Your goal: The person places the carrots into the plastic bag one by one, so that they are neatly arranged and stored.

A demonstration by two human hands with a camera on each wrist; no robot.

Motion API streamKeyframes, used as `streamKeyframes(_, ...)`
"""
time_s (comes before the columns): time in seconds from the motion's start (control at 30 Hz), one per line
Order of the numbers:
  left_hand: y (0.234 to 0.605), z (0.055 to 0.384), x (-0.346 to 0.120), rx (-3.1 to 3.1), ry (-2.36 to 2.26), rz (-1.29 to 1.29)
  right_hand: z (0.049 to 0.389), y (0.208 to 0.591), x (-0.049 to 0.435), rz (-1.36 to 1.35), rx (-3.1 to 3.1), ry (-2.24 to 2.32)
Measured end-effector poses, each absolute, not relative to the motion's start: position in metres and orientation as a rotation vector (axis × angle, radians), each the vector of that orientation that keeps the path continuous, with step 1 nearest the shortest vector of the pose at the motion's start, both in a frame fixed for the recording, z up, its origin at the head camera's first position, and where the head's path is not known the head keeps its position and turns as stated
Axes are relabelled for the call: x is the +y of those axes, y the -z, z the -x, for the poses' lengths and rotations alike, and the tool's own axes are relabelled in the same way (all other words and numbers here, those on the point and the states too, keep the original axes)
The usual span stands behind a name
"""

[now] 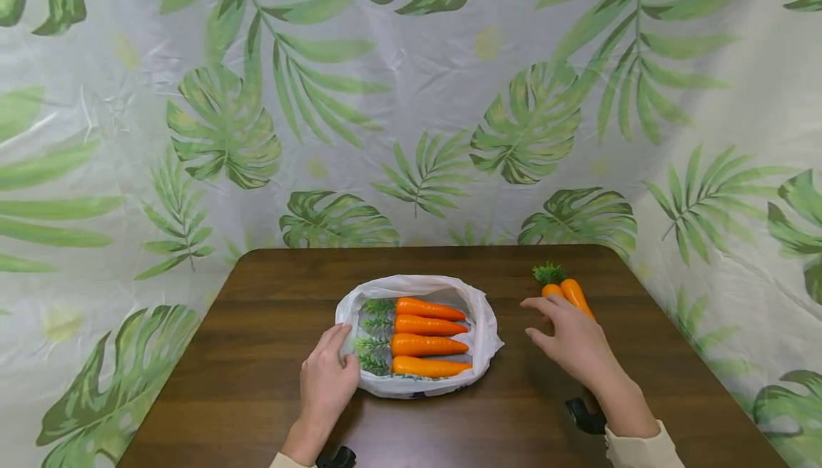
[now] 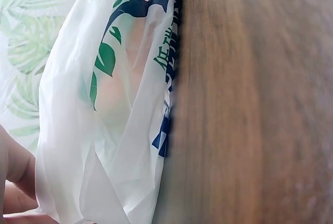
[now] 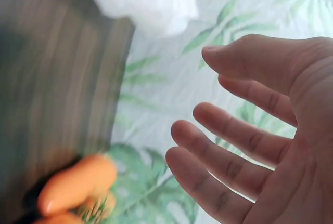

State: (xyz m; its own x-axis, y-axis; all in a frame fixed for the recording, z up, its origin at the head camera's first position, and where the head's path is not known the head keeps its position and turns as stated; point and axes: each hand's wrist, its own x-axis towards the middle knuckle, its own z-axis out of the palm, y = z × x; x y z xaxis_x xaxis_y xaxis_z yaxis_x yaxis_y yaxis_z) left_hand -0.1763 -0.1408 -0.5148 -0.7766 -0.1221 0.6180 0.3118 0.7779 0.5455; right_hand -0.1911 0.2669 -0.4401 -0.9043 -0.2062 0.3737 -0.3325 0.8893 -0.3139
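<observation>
A white plastic bag (image 1: 486,322) lies on the table with its mouth held wide. Inside it several orange carrots (image 1: 429,344) with green tops lie side by side, tips to the right. My left hand (image 1: 329,375) grips the bag's left rim; in the left wrist view the bag's printed side (image 2: 99,146) hides part of the fingers. To the right, my right hand (image 1: 571,336) hovers with fingers spread and nothing in them. Just beyond and partly beneath it, at least two more carrots (image 1: 576,295) lie on the table, partly covered by the hand.
The dark wooden table (image 1: 270,311) has rounded far corners. Behind it hangs a pale sheet (image 1: 443,97) with a green leaf print. A black wrist strap (image 1: 586,416) shows at the right wrist.
</observation>
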Motion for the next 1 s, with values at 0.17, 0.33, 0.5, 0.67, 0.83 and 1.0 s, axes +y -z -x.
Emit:
streamKeyframes(0.17, 0.514, 0.177, -0.14, -2.321, 0.849, 0.149, 0.184, 0.446, 0.295, -0.292, -2.757, -0.528)
streamKeyframes(0.33, 0.513, 0.176, -0.14, -2.33, 0.844, 0.139, 0.177, 0.454, 0.313, -0.198, -2.802, -0.557)
streamKeyframes(0.5, 0.513, 0.176, -0.14, -2.341, 0.847, 0.12, 0.173, 0.461, 0.327, -0.119, -2.867, -0.561)
streamKeyframes(0.67, 0.513, 0.176, -0.141, -2.333, 0.846, 0.124, 0.17, 0.466, 0.338, -0.044, -2.935, -0.547)
streamKeyframes(0.83, 0.514, 0.176, -0.141, -2.319, 0.844, 0.128, 0.168, 0.469, 0.346, 0.027, -2.99, -0.565)
streamKeyframes(1.0, 0.512, 0.175, -0.14, -2.317, 0.852, 0.127, 0.168, 0.472, 0.352, 0.08, -3.019, -0.582)
